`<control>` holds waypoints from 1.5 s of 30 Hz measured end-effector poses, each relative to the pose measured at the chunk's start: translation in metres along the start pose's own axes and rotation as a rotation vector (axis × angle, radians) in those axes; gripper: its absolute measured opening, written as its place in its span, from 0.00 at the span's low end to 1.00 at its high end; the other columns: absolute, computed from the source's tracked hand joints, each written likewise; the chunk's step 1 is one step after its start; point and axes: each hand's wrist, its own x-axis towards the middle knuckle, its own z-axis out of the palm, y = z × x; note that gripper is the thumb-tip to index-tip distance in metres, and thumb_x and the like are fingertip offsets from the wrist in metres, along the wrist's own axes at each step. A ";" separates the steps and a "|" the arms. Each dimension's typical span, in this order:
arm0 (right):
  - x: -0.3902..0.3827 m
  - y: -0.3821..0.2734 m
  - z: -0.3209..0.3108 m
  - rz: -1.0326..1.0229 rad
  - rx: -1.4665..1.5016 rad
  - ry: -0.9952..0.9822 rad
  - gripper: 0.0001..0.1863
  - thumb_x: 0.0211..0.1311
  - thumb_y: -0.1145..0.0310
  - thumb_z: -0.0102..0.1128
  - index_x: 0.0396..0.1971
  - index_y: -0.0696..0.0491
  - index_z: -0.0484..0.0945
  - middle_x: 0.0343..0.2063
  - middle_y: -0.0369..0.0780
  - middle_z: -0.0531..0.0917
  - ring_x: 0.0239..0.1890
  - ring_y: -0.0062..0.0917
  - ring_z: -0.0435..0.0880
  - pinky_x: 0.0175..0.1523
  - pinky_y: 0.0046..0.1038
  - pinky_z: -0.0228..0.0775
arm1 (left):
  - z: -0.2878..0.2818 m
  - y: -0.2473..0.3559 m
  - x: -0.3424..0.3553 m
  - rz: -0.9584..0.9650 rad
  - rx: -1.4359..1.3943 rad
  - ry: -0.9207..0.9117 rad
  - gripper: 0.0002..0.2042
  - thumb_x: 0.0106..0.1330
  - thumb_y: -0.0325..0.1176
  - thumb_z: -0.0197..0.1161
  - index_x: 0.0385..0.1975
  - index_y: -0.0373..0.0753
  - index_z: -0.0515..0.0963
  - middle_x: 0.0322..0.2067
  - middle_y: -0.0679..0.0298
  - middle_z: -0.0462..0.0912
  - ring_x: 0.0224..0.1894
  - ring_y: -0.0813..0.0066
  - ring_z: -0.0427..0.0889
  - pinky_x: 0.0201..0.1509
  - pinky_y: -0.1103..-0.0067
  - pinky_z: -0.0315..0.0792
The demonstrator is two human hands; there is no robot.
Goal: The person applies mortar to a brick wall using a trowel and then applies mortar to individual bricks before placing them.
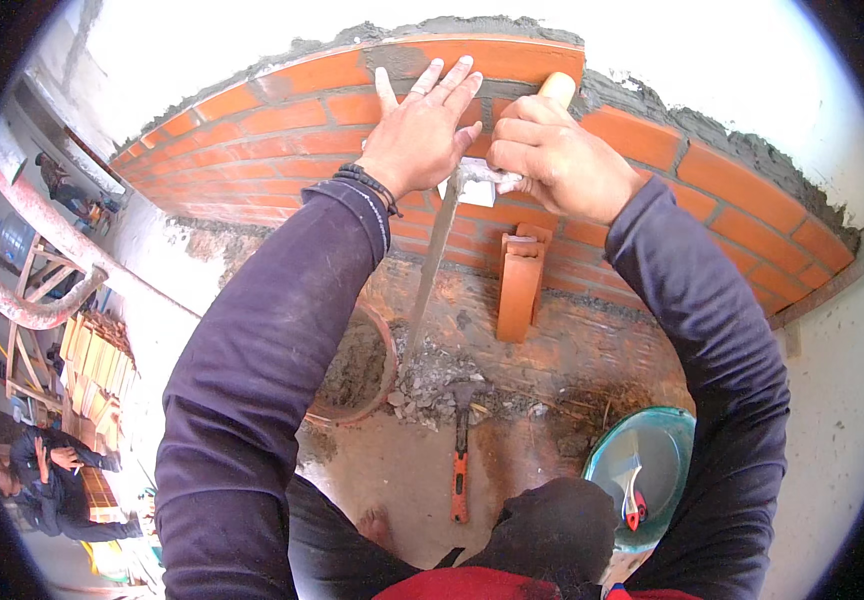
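My left hand (419, 135) is open, its fingers spread against the orange brick wall (297, 117) at the top course. Closed around the yellow handle (556, 88) of a trowel (436, 245), my right hand (555, 155) is just to the right of it. The trowel's mortar-smeared neck sticks out left of my fist, and its blade, seen nearly edge-on, points down toward the floor. Behind the neck shows a small white block (479, 193). Grey mortar (642, 97) lines the wall's stepped upper edge.
Loose bricks (520, 285) stand against the wall. A mortar tub (392, 350), a hammer (461, 460) and rubble (432, 385) are below; at right, a teal basin (607, 455) holds a brush (632, 495). A pinkish pole (52, 218) and a seated person (52, 480) are left.
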 end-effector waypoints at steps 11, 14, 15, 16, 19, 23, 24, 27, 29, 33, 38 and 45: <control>-0.119 -0.112 0.022 0.700 0.370 -0.510 0.17 0.58 0.59 0.64 0.37 0.56 0.73 0.30 0.51 0.78 0.36 0.50 0.78 0.37 0.45 0.68 | -0.056 -0.032 -0.067 -0.066 -0.301 0.206 0.26 0.70 0.46 0.56 0.58 0.31 0.71 0.51 0.44 0.79 0.57 0.59 0.77 0.67 0.54 0.59; -0.109 -0.148 0.038 0.782 0.524 -0.541 0.14 0.61 0.64 0.60 0.41 0.57 0.73 0.31 0.53 0.78 0.35 0.53 0.77 0.41 0.43 0.70 | -0.133 -0.030 -0.134 -0.185 -0.506 0.167 0.22 0.69 0.44 0.56 0.51 0.30 0.74 0.33 0.56 0.84 0.35 0.60 0.82 0.45 0.63 0.76; -0.105 -0.156 0.043 0.775 0.591 -0.494 0.14 0.61 0.65 0.59 0.42 0.57 0.73 0.31 0.53 0.78 0.35 0.53 0.77 0.41 0.43 0.70 | -0.140 -0.038 -0.159 -0.152 -0.412 0.205 0.22 0.69 0.45 0.56 0.51 0.31 0.73 0.33 0.58 0.82 0.33 0.62 0.81 0.42 0.67 0.78; -0.108 -0.169 0.058 0.725 0.644 -0.460 0.12 0.60 0.69 0.58 0.41 0.58 0.72 0.27 0.49 0.75 0.31 0.48 0.76 0.37 0.40 0.69 | -0.148 -0.037 -0.190 -0.320 -0.341 0.015 0.19 0.70 0.42 0.55 0.55 0.37 0.74 0.36 0.59 0.83 0.39 0.63 0.81 0.49 0.67 0.74; -0.087 -0.205 0.101 0.776 0.828 -0.638 0.15 0.58 0.72 0.58 0.46 0.57 0.72 0.33 0.53 0.78 0.36 0.53 0.79 0.42 0.41 0.71 | -0.191 -0.027 -0.296 -0.590 -0.682 -0.139 0.16 0.72 0.36 0.52 0.55 0.40 0.77 0.29 0.65 0.83 0.33 0.76 0.80 0.44 0.80 0.72; -0.077 -0.240 0.153 0.531 0.196 -0.512 0.16 0.55 0.74 0.59 0.45 0.55 0.72 0.36 0.49 0.78 0.32 0.48 0.80 0.35 0.42 0.73 | -0.220 0.009 -0.421 -1.155 -1.013 -0.268 0.19 0.73 0.34 0.52 0.61 0.36 0.71 0.39 0.62 0.85 0.48 0.74 0.81 0.56 0.76 0.69; -0.073 -0.246 0.162 0.613 0.209 -0.573 0.17 0.56 0.71 0.57 0.46 0.54 0.72 0.38 0.51 0.77 0.43 0.49 0.79 0.43 0.47 0.74 | -0.228 0.024 -0.447 -1.146 -1.091 -0.259 0.19 0.73 0.35 0.52 0.61 0.36 0.70 0.43 0.61 0.84 0.50 0.74 0.79 0.58 0.76 0.68; -0.111 -0.231 0.208 0.638 0.191 -0.689 0.19 0.58 0.73 0.54 0.51 0.53 0.72 0.46 0.53 0.76 0.48 0.51 0.78 0.48 0.46 0.73 | -0.243 0.057 -0.509 -1.241 -1.392 -0.089 0.21 0.72 0.37 0.54 0.61 0.35 0.70 0.51 0.59 0.80 0.55 0.72 0.77 0.60 0.75 0.66; -0.218 -0.194 0.227 0.508 0.108 -0.605 0.20 0.59 0.76 0.52 0.53 0.56 0.71 0.46 0.51 0.75 0.43 0.47 0.79 0.44 0.43 0.73 | -0.258 0.067 -0.539 -1.284 -1.426 -0.046 0.22 0.72 0.39 0.53 0.61 0.35 0.70 0.54 0.57 0.78 0.57 0.70 0.75 0.62 0.74 0.66; -0.238 -0.145 0.161 0.893 0.547 -0.703 0.19 0.69 0.70 0.48 0.57 0.59 0.71 0.48 0.43 0.76 0.55 0.33 0.75 0.56 0.33 0.69 | -0.292 0.074 -0.589 -1.535 -1.144 0.050 0.18 0.73 0.37 0.53 0.57 0.34 0.73 0.48 0.59 0.82 0.52 0.70 0.79 0.60 0.75 0.68; -0.111 -0.163 0.085 0.638 0.568 -0.789 0.18 0.64 0.78 0.51 0.54 0.59 0.73 0.46 0.44 0.79 0.50 0.31 0.76 0.52 0.29 0.66 | -0.325 0.102 -0.742 -2.003 0.022 0.127 0.16 0.69 0.37 0.61 0.50 0.31 0.77 0.42 0.53 0.84 0.48 0.68 0.80 0.53 0.73 0.72; 0.092 -0.278 0.136 0.170 0.556 -0.634 0.18 0.64 0.75 0.61 0.52 0.62 0.74 0.38 0.41 0.78 0.38 0.27 0.77 0.49 0.29 0.70 | -0.386 0.187 -0.842 -2.619 -0.666 -0.085 0.34 0.71 0.59 0.50 0.54 0.27 0.74 0.43 0.54 0.82 0.48 0.70 0.77 0.55 0.76 0.69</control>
